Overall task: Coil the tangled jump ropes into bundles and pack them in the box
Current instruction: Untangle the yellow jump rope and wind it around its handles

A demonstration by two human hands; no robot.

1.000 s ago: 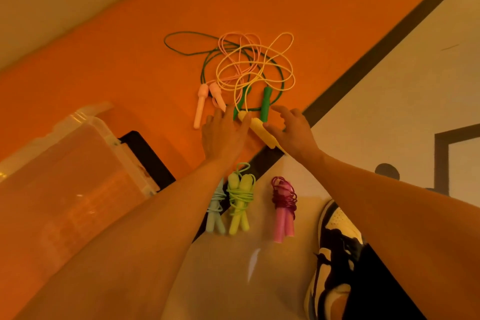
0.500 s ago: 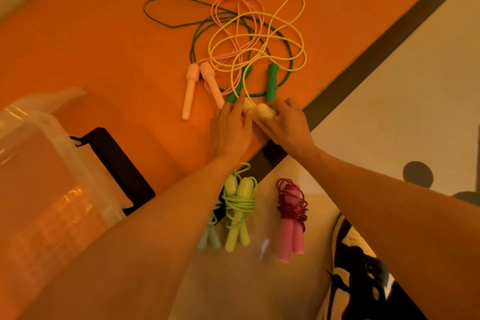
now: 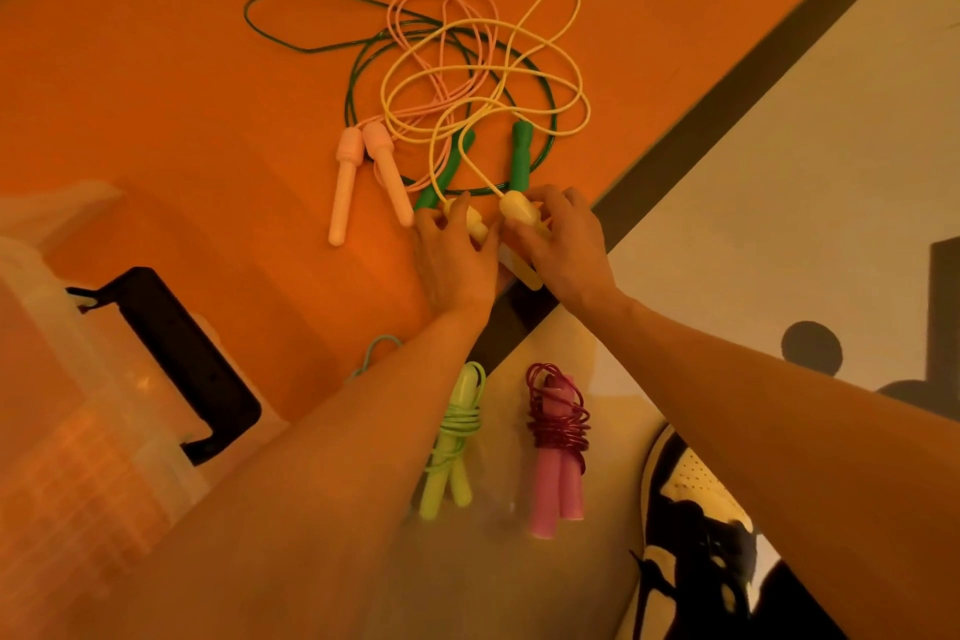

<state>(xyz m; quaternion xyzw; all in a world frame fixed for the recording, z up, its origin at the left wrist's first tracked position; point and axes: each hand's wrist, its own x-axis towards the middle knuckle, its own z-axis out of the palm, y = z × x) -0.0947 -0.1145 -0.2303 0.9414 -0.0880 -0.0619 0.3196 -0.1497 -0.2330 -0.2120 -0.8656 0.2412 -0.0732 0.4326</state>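
Left hand (image 3: 454, 257) and right hand (image 3: 569, 247) each pinch a yellow rope (image 3: 519, 209) handle; the left grip is probably a pinch, fingers hide it. Tangle sits beside the dark stripe (image 3: 727, 83); box (image 3: 62, 431) far left, orange mat (image 3: 208, 120) between.

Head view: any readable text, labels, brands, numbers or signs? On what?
No readable text anywhere in this view.
Yellow handles, held by the left hand and right hand: no marking visible.
Pink handles, green handles: plain.
Clear box: blurred, no label legible.
Shoe: no logo legible.
Black floor shapes: graphics, not letters.
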